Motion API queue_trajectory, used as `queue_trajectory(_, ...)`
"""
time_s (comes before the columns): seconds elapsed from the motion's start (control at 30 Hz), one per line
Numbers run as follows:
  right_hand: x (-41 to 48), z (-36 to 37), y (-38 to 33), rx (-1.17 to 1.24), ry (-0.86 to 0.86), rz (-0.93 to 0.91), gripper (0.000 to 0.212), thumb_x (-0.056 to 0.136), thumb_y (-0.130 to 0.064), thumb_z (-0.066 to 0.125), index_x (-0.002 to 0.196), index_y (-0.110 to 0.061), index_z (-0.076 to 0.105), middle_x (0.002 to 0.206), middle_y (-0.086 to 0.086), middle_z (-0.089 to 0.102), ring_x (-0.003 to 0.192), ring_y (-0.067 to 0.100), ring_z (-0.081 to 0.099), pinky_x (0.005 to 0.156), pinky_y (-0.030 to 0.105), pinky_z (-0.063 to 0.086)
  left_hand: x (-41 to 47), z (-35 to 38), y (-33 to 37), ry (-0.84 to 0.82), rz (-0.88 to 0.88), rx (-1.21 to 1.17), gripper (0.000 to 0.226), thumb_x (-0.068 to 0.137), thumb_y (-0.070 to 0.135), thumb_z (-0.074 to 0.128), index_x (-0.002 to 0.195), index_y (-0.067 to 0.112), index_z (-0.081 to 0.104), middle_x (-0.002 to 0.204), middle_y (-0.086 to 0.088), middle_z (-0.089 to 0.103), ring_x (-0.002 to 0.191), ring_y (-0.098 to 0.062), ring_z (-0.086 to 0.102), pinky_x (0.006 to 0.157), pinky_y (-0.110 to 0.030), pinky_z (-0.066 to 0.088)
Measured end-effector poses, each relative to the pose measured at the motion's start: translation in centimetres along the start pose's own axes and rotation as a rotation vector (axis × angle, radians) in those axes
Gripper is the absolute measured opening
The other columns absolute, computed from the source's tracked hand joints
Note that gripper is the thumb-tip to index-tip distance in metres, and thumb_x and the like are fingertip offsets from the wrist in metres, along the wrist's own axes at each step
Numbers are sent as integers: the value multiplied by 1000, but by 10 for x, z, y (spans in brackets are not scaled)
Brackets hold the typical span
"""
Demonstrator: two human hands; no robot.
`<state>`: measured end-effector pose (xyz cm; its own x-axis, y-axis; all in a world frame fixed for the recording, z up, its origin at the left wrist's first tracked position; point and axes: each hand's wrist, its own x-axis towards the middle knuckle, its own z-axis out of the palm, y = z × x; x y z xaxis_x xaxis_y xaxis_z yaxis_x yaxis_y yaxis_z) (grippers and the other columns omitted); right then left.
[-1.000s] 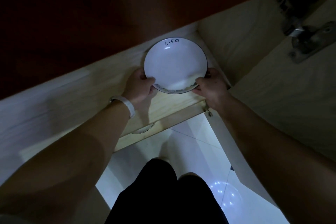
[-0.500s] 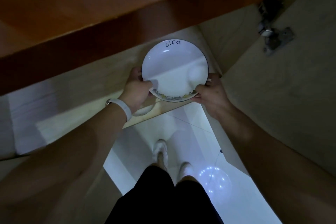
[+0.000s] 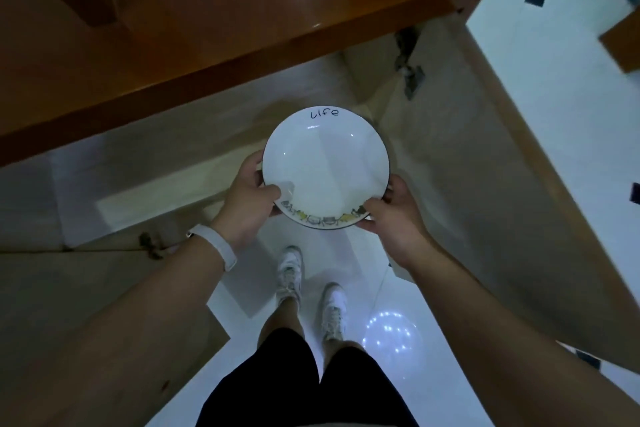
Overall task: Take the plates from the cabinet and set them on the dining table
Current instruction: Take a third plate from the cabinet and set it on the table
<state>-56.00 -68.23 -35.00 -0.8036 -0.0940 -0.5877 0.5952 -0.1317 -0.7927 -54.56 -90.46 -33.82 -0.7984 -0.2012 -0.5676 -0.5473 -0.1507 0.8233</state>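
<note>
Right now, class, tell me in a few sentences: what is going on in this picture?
A person stands at an open cabinet, holding a white plate with both hands: the left hand grips its left rim, the right hand its right rim. The plate is held in front of the cabinet, above the floor. No dining table is in view.

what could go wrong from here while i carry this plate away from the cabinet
1. The left hand and right hand grip only the near edge of the white round plate with the dark rim. Its far side is unsupported, so it may tip or slip.
2. The open pale wooden cabinet door stands close on the right; turning could knock the plate against it.
3. The glossy white tile floor lies below, so a drop would likely shatter it.
</note>
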Motion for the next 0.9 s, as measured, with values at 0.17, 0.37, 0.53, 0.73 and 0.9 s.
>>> queue_trajectory(0.17, -54, -4, -21, -6, 59, 7, 48, 85, 6, 55, 126, -19, 52, 123, 3, 62, 109, 26, 65, 67, 36, 59, -62, 5, 27, -6, 25, -40, 64, 84, -12, 50, 131, 32, 53, 120, -2, 67, 107, -28, 65, 71, -41, 59)
queue_trajectory(0.37, -117, -9, -70, -67, 61, -28, 45, 86, 7, 51, 125, -17, 50, 118, 3, 62, 104, 24, 65, 62, 33, 60, -125, 15, 58, -41, 25, -103, 64, 85, -13, 48, 128, 35, 57, 116, 5, 70, 104, -24, 67, 79, -48, 59)
queue_trajectory(0.53, -158, -16, -103, -93, 107, -83, 43, 87, 7, 49, 119, -21, 51, 111, 3, 65, 96, 21, 67, 60, 28, 58, -151, 28, 84, -74, 61, -157, 62, 85, -14, 46, 129, 29, 57, 115, 5, 69, 104, -27, 67, 78, -47, 60)
queue_trajectory(0.73, -193, -21, -134, -50, 205, -164, 46, 87, 8, 49, 118, -26, 54, 109, 2, 67, 95, 20, 69, 64, 30, 59, -155, 43, 117, -182, 107, -167, 66, 83, -17, 44, 120, 34, 61, 104, 8, 71, 88, -24, 66, 75, -43, 56)
queue_trajectory(0.9, -217, -25, -151, -39, 364, -235, 41, 87, 7, 48, 116, -21, 54, 102, 4, 67, 76, 10, 70, 56, 22, 56, -152, 64, 147, -365, 95, -192, 67, 67, -3, 56, 126, 29, 60, 114, -6, 68, 91, -27, 60, 77, -43, 51)
